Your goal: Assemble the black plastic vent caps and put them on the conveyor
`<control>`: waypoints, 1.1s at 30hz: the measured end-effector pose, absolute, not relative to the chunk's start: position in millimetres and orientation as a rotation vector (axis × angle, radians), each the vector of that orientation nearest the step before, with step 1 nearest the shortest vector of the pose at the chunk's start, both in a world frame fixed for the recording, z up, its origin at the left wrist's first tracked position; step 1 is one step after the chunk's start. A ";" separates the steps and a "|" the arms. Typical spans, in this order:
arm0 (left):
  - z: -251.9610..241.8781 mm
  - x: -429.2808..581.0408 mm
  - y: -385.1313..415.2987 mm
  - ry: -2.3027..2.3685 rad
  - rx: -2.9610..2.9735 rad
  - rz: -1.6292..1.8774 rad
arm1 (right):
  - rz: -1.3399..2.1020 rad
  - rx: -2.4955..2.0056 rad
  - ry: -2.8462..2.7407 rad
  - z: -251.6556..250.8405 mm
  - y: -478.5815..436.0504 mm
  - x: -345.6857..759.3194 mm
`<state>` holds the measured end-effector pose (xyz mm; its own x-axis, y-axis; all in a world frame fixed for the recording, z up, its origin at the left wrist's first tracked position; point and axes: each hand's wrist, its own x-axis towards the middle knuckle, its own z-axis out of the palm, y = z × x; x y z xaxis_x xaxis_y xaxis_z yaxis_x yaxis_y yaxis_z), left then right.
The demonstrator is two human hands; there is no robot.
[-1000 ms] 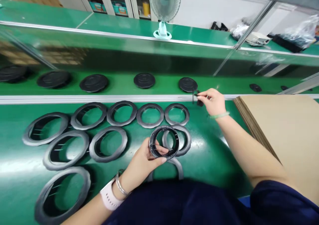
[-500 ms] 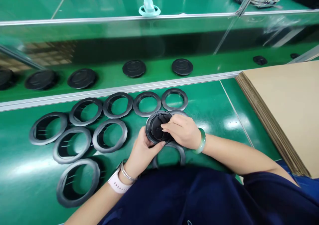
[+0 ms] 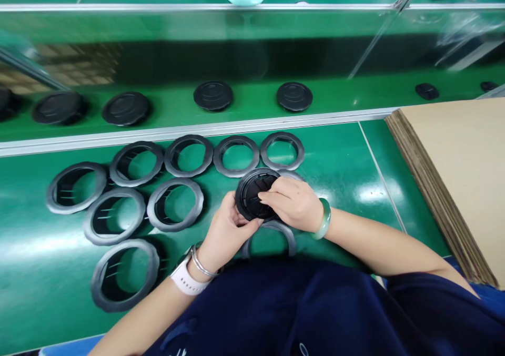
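A round black air vent (image 3: 252, 198) with slats inside its rim is held above the green bench. My left hand (image 3: 232, 227) is closed on its lower left edge, thumb at the near rim. Over the vent's right side, my right hand (image 3: 292, 202) has its fingers pinched together at the slats; part of the vent is hidden under it. Just below the vent lies a dark grey ring (image 3: 290, 238), partly covered by the hands. Another ring (image 3: 291, 175) shows behind my right hand.
Several grey rings with short black collars, such as one ring (image 3: 175, 204), lie left and behind. Beyond a metal rail (image 3: 165, 132), several black round vents (image 3: 213, 95) sit on a green belt (image 3: 252, 95). Stacked cardboard sheets (image 3: 453, 151) stand right.
The whole view has shifted, with the far shelf now higher in the picture. Both hands stay on the vent, which is turned slightly, its rim now looking darker.
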<state>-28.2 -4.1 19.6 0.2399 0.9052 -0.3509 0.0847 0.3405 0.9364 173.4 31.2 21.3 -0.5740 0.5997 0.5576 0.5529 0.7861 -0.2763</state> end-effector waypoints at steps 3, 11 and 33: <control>21.3 -28.0 -4.0 1.221 1.111 0.740 | 0.113 -0.879 -2.331 23.8 30.4 172.8; 24.8 -28.1 -3.6 1.262 1.176 0.735 | 0.138 -0.898 -2.385 28.9 29.5 172.6; 27.5 -30.7 -5.9 1.254 1.292 0.710 | 0.121 -0.951 -2.429 46.3 21.6 167.0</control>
<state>-30.7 -5.9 27.5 0.2477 0.9295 -0.2732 0.2444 0.2129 0.9460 167.0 21.6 46.3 -0.6158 0.6545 0.4388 0.6077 0.7489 -0.2642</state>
